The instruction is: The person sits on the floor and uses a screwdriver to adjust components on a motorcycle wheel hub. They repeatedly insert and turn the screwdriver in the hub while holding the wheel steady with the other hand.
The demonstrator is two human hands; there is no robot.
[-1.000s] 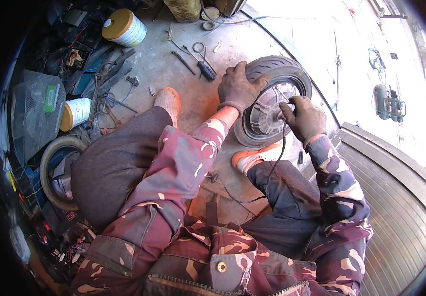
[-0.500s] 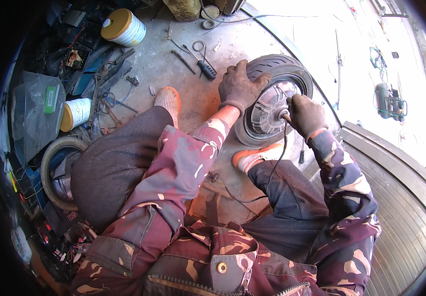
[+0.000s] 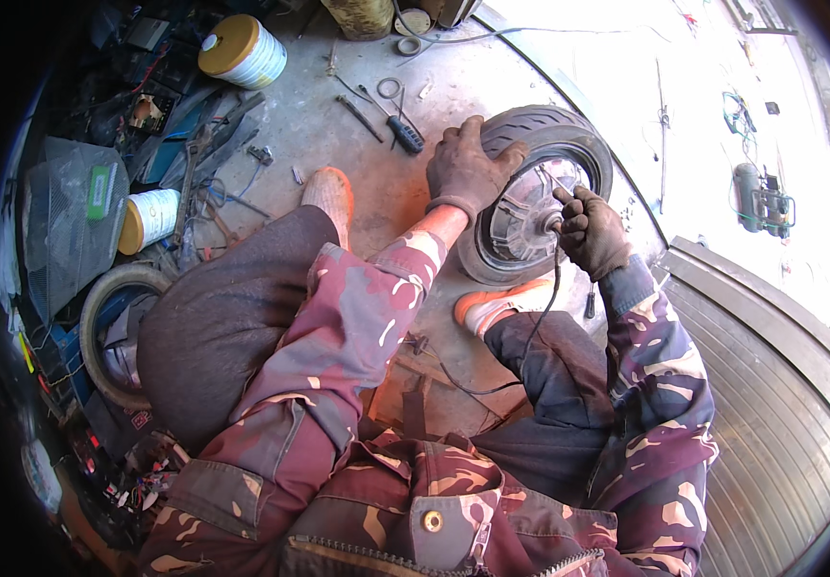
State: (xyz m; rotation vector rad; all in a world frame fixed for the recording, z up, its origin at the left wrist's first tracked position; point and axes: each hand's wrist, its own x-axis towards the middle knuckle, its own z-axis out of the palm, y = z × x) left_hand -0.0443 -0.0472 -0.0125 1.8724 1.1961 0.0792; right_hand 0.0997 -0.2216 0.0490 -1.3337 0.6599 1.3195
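A hub motor wheel point(image 3: 519, 223) with a black tyre and a round metal motor housing stands between my feet, tilted toward me. My gloved left hand point(image 3: 472, 165) is closed over the tyre's left upper edge. My gloved right hand point(image 3: 592, 231) is beside the axle with its fingers curled, gripping a slim metal tool point(image 3: 556, 179) whose shaft points up and left across the housing. The tool's exact kind is hidden by the fingers. From the axle a dark cable point(image 3: 555, 279) hangs down and curves toward my right leg.
On the concrete lie a screwdriver point(image 3: 405, 135) and a dark rod point(image 3: 361, 118). White buckets with yellow lids point(image 3: 242, 50), a second wheel point(image 3: 112, 332) and piled scrap stand left. Ribbed metal panelling point(image 3: 770, 385) is at the right. A small dark-handled tool point(image 3: 590, 304) lies near my right forearm.
My right hand has rolled over and shifted slightly down, so its curled fingers and the slim tool's shaft now show. The left hand and the wheel have stayed in place.
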